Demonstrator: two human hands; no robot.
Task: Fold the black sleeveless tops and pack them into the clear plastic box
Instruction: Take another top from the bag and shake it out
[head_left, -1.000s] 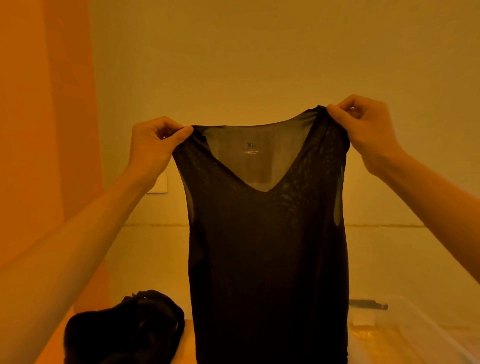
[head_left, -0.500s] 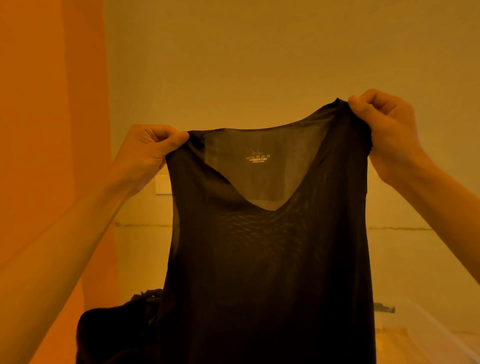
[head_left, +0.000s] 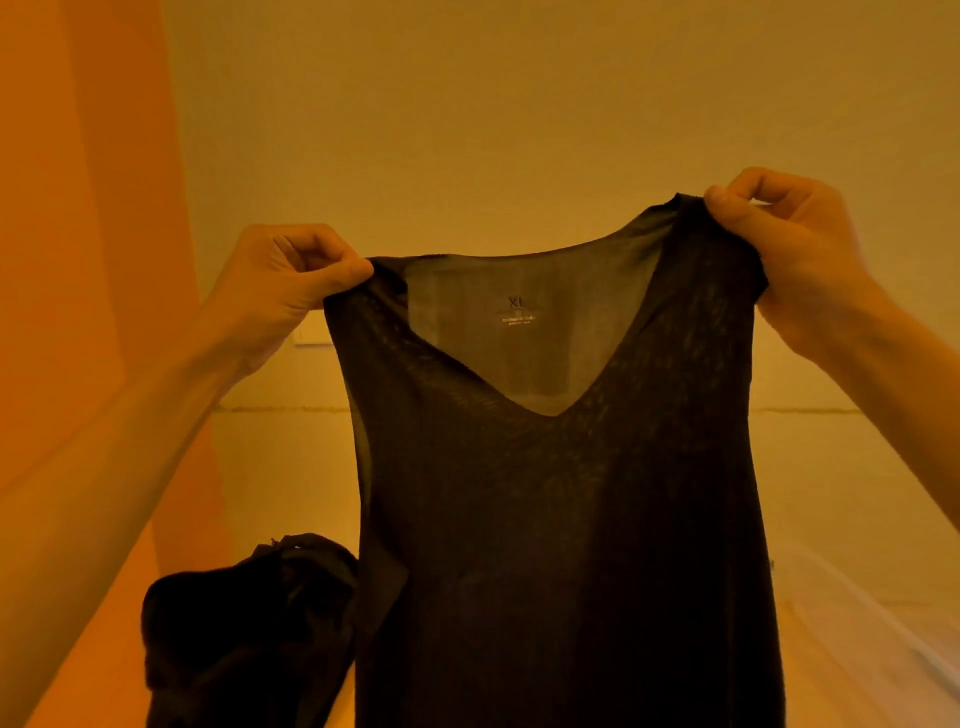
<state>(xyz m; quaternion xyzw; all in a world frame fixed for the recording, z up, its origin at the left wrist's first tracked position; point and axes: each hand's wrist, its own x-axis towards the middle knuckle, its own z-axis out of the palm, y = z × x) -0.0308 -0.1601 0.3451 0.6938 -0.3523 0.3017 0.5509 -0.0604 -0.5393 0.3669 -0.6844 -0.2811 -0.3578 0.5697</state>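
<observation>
Fingers (head_left: 293, 247) of left hand (head_left: 280, 283) and right hand (head_left: 800, 244) still pinch the black top (head_left: 561, 519), swung off the pile (head_left: 249, 634).

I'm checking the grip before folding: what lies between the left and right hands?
In the head view, only the black sleeveless top: its V neckline, XL mark showing, stretches from the left hand to the right hand, each pinching one shoulder.

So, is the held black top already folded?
No, the left hand and right hand pinch the black top at its shoulders; it hangs open.
</observation>
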